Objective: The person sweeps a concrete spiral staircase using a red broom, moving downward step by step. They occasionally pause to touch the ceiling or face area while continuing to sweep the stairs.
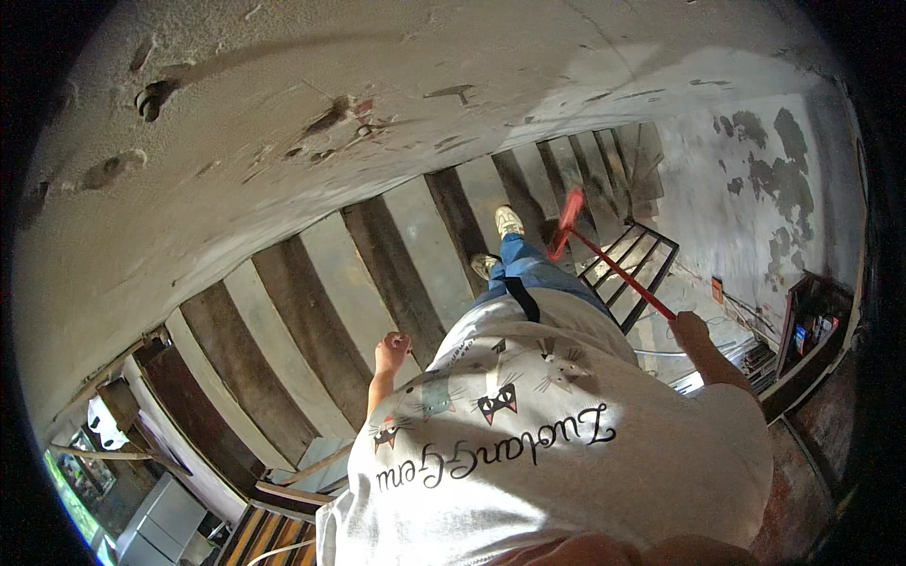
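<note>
Red broom (567,223) has its handle end in the closed grip of the right hand (690,329); the left hand (393,351) curls, contents unclear. Farther off, the broom's head is near a shoe (510,221), over the stairs (411,222); finished and remaining steps cannot be told apart.

One head-worn fisheye view from just above the white shirt (675,453), facing down, shirt close, staircase (415,231) beyond it, farther off.

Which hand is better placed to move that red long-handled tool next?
Likely the right hand: it already grips the red tool by its handle. The left hand appears empty, well apart from it.
</note>
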`<state>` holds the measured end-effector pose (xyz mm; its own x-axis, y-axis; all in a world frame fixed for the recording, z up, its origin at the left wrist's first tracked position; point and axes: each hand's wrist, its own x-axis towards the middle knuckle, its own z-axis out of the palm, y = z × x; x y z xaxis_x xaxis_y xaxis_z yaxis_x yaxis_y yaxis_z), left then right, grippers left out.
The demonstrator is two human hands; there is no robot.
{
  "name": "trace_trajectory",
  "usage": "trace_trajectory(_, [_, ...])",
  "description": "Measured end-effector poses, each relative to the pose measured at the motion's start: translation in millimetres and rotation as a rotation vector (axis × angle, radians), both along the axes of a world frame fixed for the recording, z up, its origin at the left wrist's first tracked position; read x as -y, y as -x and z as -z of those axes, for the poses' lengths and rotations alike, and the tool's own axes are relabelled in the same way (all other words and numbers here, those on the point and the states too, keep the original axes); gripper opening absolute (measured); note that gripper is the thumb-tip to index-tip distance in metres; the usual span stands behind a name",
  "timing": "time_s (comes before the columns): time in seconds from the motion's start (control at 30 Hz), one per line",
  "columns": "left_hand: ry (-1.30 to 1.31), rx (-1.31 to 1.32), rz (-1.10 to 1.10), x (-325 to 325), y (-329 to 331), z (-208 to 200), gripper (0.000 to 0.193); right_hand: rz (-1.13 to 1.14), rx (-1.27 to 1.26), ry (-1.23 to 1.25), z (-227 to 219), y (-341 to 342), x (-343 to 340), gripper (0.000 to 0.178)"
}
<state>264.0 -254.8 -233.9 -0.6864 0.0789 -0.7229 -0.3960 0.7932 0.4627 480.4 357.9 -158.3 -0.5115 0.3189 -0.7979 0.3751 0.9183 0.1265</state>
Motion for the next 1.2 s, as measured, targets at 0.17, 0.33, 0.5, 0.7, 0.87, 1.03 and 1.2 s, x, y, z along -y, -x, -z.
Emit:
trace_trajectory(0.17, [-0.054,0.026,-0.041,-8.3,3.2,-11.0,0.023,-0.203,0.08,0.019,3.6,18.3,-11.1,0.031])
trace_trajectory(0.33, [-0.019,-0.035,0.001,-2.9,2.8,-11.8,0.024,-0.139,0.231,-0.064,58.5,27.5,-3.6,0.026])
trace_trajectory(0.5, [-0.047,-0.052,-0.015,3.5,-1.4,-5.6,0.024,-0.022,0.194,-0.279,61.1,-12.0,-33.7,0.026])
trace_trajectory(0.7, [0.004,-0.052,0.051,-3.4,-0.2,-6.2,0.023,-0.159,0.057,-0.144,33.0,-5.8,-22.0,0.027])
trace_trajectory(0.87, [-0.027,-0.07,0.03,-5.1,2.3,-5.6,0.023,0.001,0.258,0.016,18.0,11.6,20.2,0.028])
trace_trajectory(1.03, [-0.082,-0.047,0.01,-7.5,10.4,-13.0,0.021,0.034,0.271,-0.083,48.4,-2.2,8.1,0.023])
trace_trajectory(1.2, [-0.036,-0.077,0.088,-3.4,22.1,-10.2,0.021,0.122,0.24,-0.274,43.2,-12.3,-45.8,0.024])
